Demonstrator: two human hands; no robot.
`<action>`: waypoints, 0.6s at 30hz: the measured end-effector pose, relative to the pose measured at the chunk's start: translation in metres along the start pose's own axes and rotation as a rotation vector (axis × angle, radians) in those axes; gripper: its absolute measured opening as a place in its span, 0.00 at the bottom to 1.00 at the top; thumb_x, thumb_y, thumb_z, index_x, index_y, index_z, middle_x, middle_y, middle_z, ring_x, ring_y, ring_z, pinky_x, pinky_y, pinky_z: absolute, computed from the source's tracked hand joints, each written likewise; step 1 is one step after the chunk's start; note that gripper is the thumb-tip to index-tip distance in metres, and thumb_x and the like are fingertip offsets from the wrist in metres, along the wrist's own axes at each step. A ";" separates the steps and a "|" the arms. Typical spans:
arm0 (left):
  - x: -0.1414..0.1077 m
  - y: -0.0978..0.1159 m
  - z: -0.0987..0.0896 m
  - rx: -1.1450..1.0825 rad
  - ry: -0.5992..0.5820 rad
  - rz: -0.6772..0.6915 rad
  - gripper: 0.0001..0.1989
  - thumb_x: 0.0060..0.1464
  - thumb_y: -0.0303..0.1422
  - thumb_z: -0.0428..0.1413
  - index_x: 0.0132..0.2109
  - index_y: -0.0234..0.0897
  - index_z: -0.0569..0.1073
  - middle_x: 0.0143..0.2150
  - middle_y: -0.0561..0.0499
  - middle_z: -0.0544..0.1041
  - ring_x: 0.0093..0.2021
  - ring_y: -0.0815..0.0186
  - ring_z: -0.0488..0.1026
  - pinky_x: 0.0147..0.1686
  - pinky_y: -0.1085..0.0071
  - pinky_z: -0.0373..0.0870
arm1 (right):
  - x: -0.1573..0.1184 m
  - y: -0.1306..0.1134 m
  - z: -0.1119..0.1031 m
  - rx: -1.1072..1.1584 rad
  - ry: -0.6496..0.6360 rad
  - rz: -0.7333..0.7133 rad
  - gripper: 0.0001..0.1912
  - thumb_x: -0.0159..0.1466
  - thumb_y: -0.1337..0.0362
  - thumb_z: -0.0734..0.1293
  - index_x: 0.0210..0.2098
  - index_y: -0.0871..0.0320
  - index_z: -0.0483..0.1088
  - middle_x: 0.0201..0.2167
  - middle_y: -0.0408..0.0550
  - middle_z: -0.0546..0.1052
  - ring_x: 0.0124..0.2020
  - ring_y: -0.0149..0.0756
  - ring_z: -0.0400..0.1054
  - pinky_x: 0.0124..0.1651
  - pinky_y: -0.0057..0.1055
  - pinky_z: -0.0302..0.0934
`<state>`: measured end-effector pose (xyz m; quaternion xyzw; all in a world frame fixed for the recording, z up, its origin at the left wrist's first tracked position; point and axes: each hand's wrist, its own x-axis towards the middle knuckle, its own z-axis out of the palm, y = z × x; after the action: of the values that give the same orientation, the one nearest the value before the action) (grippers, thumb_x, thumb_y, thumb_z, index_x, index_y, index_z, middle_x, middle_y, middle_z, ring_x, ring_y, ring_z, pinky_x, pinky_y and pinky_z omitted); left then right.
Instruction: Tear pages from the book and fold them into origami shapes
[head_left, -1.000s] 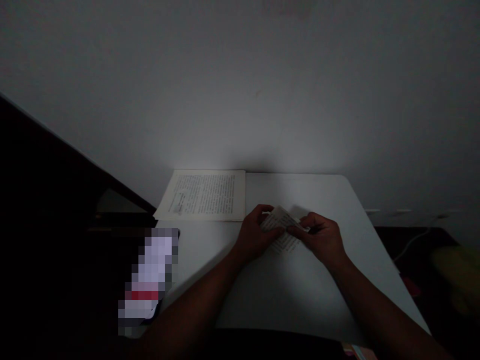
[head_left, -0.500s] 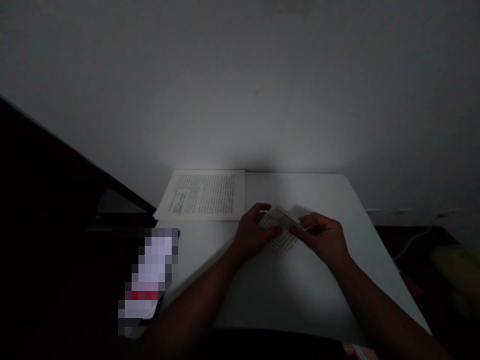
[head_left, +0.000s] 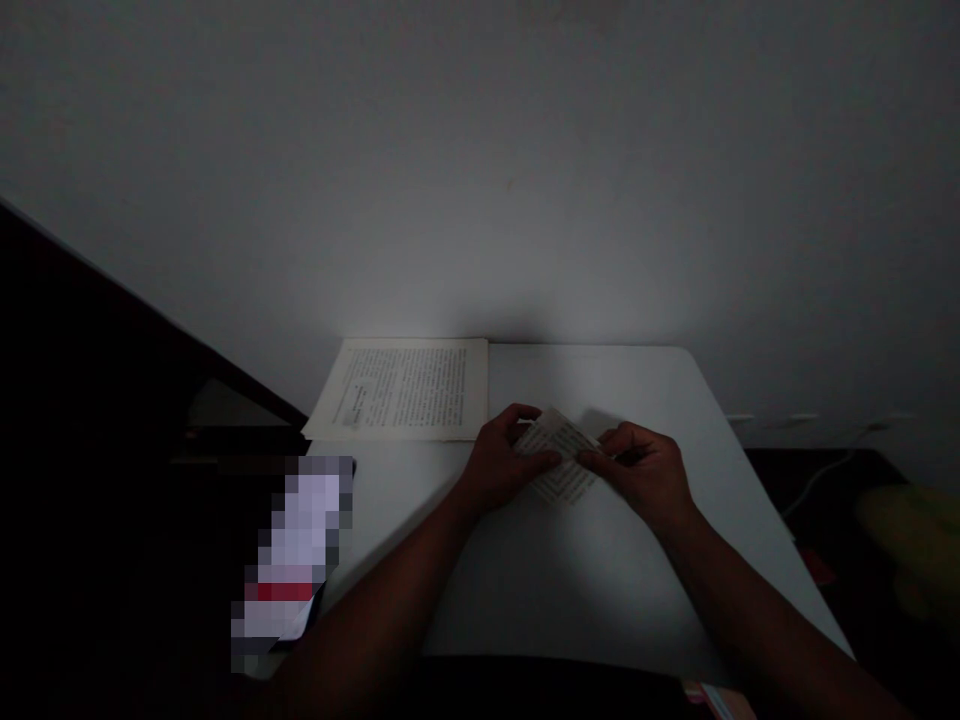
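Observation:
A small folded piece of printed paper (head_left: 564,482), roughly diamond-shaped with lines of text, is held above the white table (head_left: 555,590). My left hand (head_left: 506,458) grips its left side, thumb on the front face and fingers behind. On the right side, my right hand (head_left: 641,465) pinches it between thumb and fingers. Both thumb tips nearly meet near the middle of the paper. The fingers behind the paper are partly hidden. Beyond my left hand, printed sheets (head_left: 409,390) lie flat at the table's back left corner.
A phone with a lit, pixelated screen (head_left: 296,550) lies at the table's left edge, beside my left forearm. The grey wall (head_left: 480,180) stands right behind the table. To the right are a pale cable (head_left: 817,482) and a blurred yellowish item (head_left: 911,540).
The paper's upper part looks slightly flatter, with its printed lines showing differently. Both hands keep their hold in nearly the same place. The whole view has shifted slightly.

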<state>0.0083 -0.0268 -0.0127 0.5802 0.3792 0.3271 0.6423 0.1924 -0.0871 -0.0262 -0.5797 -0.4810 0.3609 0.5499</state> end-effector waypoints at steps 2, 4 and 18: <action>0.000 0.000 -0.001 0.002 -0.003 0.004 0.25 0.39 0.32 0.65 0.45 0.34 0.66 0.36 0.47 0.78 0.32 0.63 0.76 0.30 0.69 0.72 | 0.000 -0.001 0.000 -0.010 0.013 0.023 0.14 0.45 0.62 0.76 0.20 0.57 0.67 0.18 0.40 0.70 0.19 0.27 0.62 0.21 0.26 0.57; 0.000 0.001 -0.001 0.007 -0.004 0.007 0.25 0.39 0.33 0.66 0.45 0.34 0.66 0.36 0.47 0.78 0.32 0.63 0.76 0.30 0.70 0.72 | 0.000 -0.003 0.001 -0.024 0.035 0.041 0.14 0.44 0.62 0.76 0.21 0.57 0.67 0.16 0.38 0.68 0.17 0.25 0.60 0.19 0.25 0.55; -0.002 0.001 -0.003 0.027 0.049 0.034 0.24 0.40 0.31 0.65 0.45 0.36 0.65 0.36 0.49 0.78 0.33 0.64 0.76 0.31 0.71 0.72 | 0.001 -0.005 -0.001 0.016 -0.034 0.039 0.14 0.47 0.63 0.75 0.31 0.56 0.71 0.25 0.45 0.78 0.25 0.33 0.72 0.28 0.30 0.68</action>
<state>0.0051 -0.0271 -0.0111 0.5871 0.3892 0.3468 0.6193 0.1930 -0.0873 -0.0215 -0.5782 -0.4758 0.3853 0.5392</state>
